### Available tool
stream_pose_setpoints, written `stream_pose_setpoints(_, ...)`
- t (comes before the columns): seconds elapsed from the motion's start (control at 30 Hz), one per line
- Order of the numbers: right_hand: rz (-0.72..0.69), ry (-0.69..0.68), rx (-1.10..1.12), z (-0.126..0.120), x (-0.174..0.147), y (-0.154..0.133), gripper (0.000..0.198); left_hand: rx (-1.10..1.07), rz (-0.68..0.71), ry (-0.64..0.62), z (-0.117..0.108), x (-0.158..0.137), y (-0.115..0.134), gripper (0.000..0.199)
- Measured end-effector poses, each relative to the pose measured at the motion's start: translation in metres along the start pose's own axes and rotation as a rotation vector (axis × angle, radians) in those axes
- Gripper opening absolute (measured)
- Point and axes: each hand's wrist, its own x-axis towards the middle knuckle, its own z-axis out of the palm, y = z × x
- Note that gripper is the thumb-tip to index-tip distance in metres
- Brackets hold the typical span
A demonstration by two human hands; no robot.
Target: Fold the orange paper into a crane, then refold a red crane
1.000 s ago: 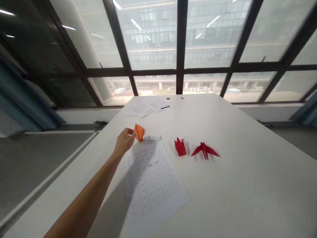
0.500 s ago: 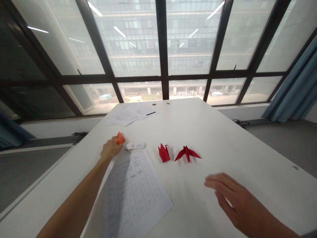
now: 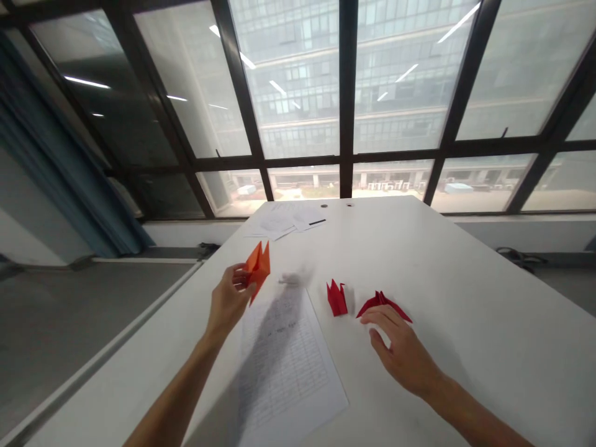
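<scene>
- My left hand (image 3: pixel 230 298) pinches an orange origami piece (image 3: pixel 259 270), two points upward, near the far end of a grid-printed sheet (image 3: pixel 298 379).
- My right hand (image 3: pixel 400 349), fingers loosely curved, partly covers a spread-winged red origami bird (image 3: pixel 379 300); I can't tell if they touch.
- Just left of that bird, a red origami crane (image 3: pixel 337 300) stands on the white table (image 3: pixel 470 298).
- Loose papers (image 3: pixel 279 219) lie farther off, before dark-framed windows (image 3: pixel 302 81).
</scene>
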Motion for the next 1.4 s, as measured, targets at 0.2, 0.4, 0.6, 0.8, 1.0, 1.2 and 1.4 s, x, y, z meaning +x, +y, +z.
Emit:
stream_pose_setpoints(0.2, 0.306, -0.06, 0.375, 0.02, -0.019, -0.025, 0.037, -0.416, 0.059, -0.256, 0.035, -0.099, 0.066, 0.043)
stream_pose_setpoints(0.4, 0.515, -0.124, 1.009, 0.02, -0.023, -0.038, 0.05, -0.576, -0.048, -0.69, 0.058, -0.172, 0.096, 0.031)
stream_pose_setpoints(0.6, 0.568, -0.089, 1.006, 0.021, -0.022, -0.049, 0.014, -0.544, -0.178, -0.541, 0.075, -0.182, 0.089, 0.037)
stream_pose_setpoints(0.8, 0.485, -0.272, 1.017, 0.015, -0.032, -0.056, 0.006, -0.534, -0.247, -0.594, 0.077, -0.192, 0.085, 0.037)
stream_pose_setpoints(1.0, 0.481, -0.219, 0.899, 0.014, -0.036, -0.051, 0.015, -0.494, -0.206, -0.491, 0.066, -0.186, 0.094, 0.028)
stream_pose_setpoints(1.2, 0.585, -0.088, 0.933, 0.011, -0.027, -0.045, 0.029, -0.443, -0.162, -0.541, 0.062, -0.16, 0.1, 0.023)
stream_pose_setpoints(1.4, 0.587, 0.045, 0.822, 0.006, -0.02, -0.034, 0.014, -0.637, -0.223, -0.76, 0.068, -0.129, 0.098, 0.035)
